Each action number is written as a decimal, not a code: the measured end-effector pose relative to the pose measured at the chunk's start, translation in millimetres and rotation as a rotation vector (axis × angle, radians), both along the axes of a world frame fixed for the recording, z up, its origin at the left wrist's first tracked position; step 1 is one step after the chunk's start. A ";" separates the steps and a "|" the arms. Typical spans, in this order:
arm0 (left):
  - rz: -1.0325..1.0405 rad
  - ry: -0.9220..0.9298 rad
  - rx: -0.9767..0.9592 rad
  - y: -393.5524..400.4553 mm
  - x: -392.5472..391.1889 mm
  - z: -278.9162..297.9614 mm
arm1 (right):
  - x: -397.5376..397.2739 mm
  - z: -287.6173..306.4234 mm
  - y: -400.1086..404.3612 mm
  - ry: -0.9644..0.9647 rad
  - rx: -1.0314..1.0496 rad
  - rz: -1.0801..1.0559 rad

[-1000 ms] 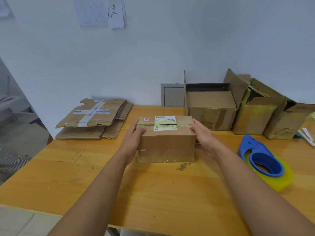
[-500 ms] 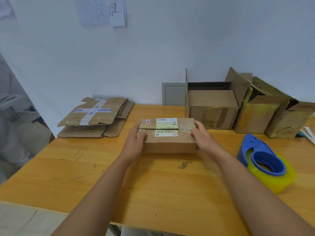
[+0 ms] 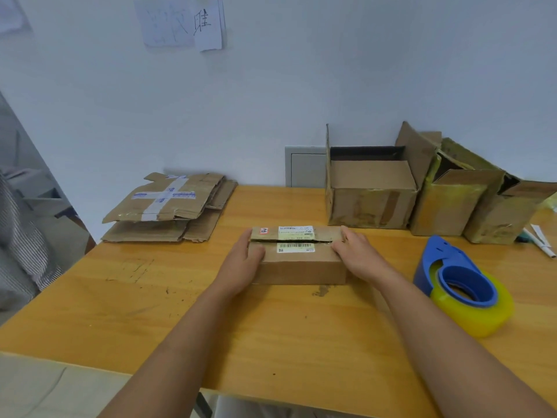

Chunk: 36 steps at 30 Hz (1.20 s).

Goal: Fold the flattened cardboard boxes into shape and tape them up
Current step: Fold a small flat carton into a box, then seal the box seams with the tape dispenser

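Observation:
A small brown cardboard box [image 3: 301,263] with split white labels on its top flaps lies on the wooden table [image 3: 271,333] in the middle of the head view. My left hand [image 3: 241,263] grips its left end with the thumb on the top flap. On the right end, my right hand [image 3: 358,256] holds it the same way. The top seam between the flaps shows a narrow gap. A stack of flattened cardboard boxes [image 3: 168,206] lies at the back left. A blue tape dispenser with yellowish tape [image 3: 461,288] sits to the right.
Three folded boxes with open flaps [image 3: 370,203] [image 3: 449,203] [image 3: 497,218] stand along the back right by the wall. Pens [image 3: 539,241] lie at the far right edge. Striped cloth shows beyond the table's left side.
The box, tilted with its front face toward me a second ago, now sits lower and flat on the table. Both hands stayed on its ends.

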<state>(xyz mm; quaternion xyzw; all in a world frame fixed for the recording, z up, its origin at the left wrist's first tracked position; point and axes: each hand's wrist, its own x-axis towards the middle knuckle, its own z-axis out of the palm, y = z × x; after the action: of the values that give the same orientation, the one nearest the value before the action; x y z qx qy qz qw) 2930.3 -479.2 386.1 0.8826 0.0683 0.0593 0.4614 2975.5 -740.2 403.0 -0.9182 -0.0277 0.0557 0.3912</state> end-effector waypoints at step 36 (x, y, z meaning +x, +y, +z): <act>-0.312 -0.057 1.023 -105.9 -1.4 21.0 | -79.9 20.5 -102.0 -0.155 -0.687 -0.363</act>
<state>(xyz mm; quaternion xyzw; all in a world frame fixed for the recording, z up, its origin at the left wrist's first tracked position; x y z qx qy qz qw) 2928.9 -585.1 407.1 0.9924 -0.1140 0.0396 -0.0229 2895.5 -842.2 423.5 -0.9871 0.1259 -0.0776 0.0615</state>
